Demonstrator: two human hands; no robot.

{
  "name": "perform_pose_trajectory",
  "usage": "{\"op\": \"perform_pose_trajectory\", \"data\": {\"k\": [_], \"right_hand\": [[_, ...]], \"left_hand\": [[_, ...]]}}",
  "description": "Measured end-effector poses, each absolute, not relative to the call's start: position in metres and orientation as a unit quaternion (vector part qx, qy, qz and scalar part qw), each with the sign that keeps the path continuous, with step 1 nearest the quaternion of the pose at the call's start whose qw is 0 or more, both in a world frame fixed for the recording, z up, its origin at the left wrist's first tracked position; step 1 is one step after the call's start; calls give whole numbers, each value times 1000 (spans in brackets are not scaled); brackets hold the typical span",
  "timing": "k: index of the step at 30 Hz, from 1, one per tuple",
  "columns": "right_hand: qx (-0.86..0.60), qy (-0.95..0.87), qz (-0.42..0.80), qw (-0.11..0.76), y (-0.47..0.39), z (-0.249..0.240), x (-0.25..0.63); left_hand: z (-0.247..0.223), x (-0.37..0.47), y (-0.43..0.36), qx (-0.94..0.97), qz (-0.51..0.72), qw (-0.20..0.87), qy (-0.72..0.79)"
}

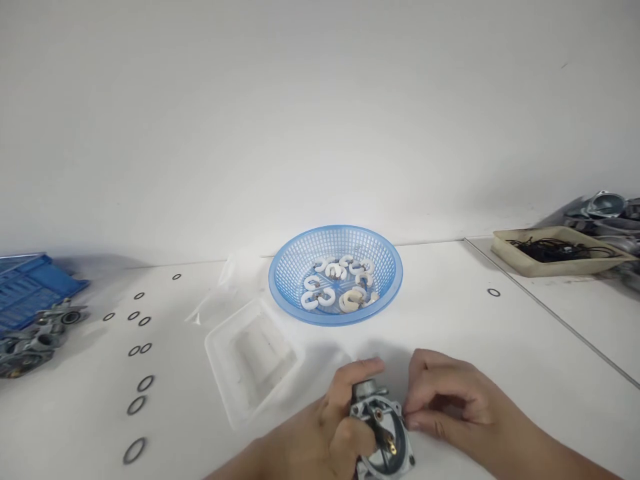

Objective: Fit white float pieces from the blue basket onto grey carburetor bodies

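My left hand (340, 417) is wrapped round a grey metal carburetor body (373, 403), held low in front of me. Its open bowl side faces up toward me, showing a brass jet (392, 448) and a dark rim inside. At the right edge of the body, the thumb and fingertips of my right hand (453, 397) are pinched together. Anything between those fingertips is too small to make out. Beyond my hands stands a blue plastic basket (336, 321) with several white C-shaped floats (326, 297) in it.
A white tray (220, 373) lies left of my hands. Several dark rings (134, 451) are scattered farther left, near metal parts (43, 340) and a blue crate (37, 287). At right are a lone ring (493, 293), a cream tray (545, 268) of black strands and more metal bodies (606, 204).
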State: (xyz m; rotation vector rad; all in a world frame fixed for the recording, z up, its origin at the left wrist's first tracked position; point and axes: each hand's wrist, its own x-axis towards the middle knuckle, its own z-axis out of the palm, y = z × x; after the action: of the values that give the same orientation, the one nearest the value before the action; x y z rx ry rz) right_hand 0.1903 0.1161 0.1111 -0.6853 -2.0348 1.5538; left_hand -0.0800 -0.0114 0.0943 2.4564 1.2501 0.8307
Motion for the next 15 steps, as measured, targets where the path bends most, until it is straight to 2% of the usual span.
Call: {"op": "perform_pose_trajectory", "data": {"k": [6, 11, 15], "right_hand": [[-228, -746, 563, 272, 112, 105, 194], [-210, -644, 682, 276, 108, 92, 187], [-214, -632, 692, 274, 109, 92, 184]], "left_hand": [[84, -68, -7, 789, 357, 212, 453], [88, -75, -4, 819, 324, 225, 417], [91, -77, -4, 822, 308, 221, 425]]}}
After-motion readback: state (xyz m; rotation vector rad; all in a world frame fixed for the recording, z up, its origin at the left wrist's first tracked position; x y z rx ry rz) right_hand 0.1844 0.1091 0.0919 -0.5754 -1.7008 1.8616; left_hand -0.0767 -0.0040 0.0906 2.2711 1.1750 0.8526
